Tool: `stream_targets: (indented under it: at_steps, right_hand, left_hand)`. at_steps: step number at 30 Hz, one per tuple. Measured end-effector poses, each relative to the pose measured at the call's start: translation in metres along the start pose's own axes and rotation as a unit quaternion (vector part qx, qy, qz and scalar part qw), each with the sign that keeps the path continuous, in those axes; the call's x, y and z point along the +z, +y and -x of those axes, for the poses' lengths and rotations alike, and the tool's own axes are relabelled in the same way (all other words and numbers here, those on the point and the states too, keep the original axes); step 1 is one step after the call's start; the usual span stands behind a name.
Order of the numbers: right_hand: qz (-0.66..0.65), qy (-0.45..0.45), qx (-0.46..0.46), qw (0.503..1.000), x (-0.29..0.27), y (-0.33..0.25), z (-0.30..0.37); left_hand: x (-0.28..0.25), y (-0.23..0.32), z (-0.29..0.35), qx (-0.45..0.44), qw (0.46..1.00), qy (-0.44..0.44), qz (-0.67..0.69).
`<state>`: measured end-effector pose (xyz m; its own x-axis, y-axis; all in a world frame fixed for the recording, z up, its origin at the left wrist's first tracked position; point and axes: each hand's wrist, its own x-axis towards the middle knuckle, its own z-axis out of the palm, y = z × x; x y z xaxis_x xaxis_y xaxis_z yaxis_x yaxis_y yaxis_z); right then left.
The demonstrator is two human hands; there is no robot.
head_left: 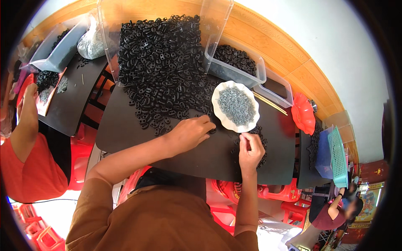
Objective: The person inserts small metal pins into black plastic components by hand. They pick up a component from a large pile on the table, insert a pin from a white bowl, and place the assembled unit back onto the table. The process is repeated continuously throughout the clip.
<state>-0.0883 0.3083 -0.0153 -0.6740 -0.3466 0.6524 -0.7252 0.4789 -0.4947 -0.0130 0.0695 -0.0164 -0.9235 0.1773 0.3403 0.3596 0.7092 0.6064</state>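
Note:
A wide heap of small black plastic pieces with two holes each covers the far left of the dark table. My left hand is at the heap's near right edge, its thumb and fingers closed on a small black piece. Just below the white scalloped bowl, my right hand is closed with thumb and forefinger pinched together. What it pinches is too small to make out. Small silvery metal pieces fill the bowl. More black pieces lie beside and partly behind my right hand.
A clear plastic bin of black pieces stands beyond the bowl. Wooden chopsticks and a red scalloped dish are to the right. One person in red works at the left table; another is far right, near a green basket.

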Motion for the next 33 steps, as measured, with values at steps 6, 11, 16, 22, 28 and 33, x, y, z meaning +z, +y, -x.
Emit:
stream_targets:
  at_steps: [6,11,16,22,28,33]
  right_hand:
    - [0.059,-0.022,-0.012,0.998,-0.003,0.004,0.013]
    - [0.118,-0.044,-0.051,0.991,0.0,-0.002,0.009]
    - [0.134,-0.029,-0.019,0.99,0.0,-0.003,0.01]
    - [0.108,-0.013,0.02,0.994,-0.005,-0.007,0.013]
    - [0.111,-0.057,0.074,0.989,-0.016,-0.016,0.037]
    - [0.164,-0.092,0.067,0.98,-0.018,-0.023,0.042]
  left_hand:
    - [0.015,-0.005,-0.009,0.025,0.999,-0.002,-0.026]
    - [0.009,-0.006,0.005,0.032,0.999,0.004,-0.008]
    - [0.003,-0.005,0.014,0.007,0.999,0.011,0.052]
    - [-0.001,0.0,0.018,-0.046,0.983,0.036,0.177]
    - [0.004,-0.008,0.019,0.007,0.985,0.08,0.154]
    - [0.002,-0.012,0.02,0.006,0.993,0.101,0.068]
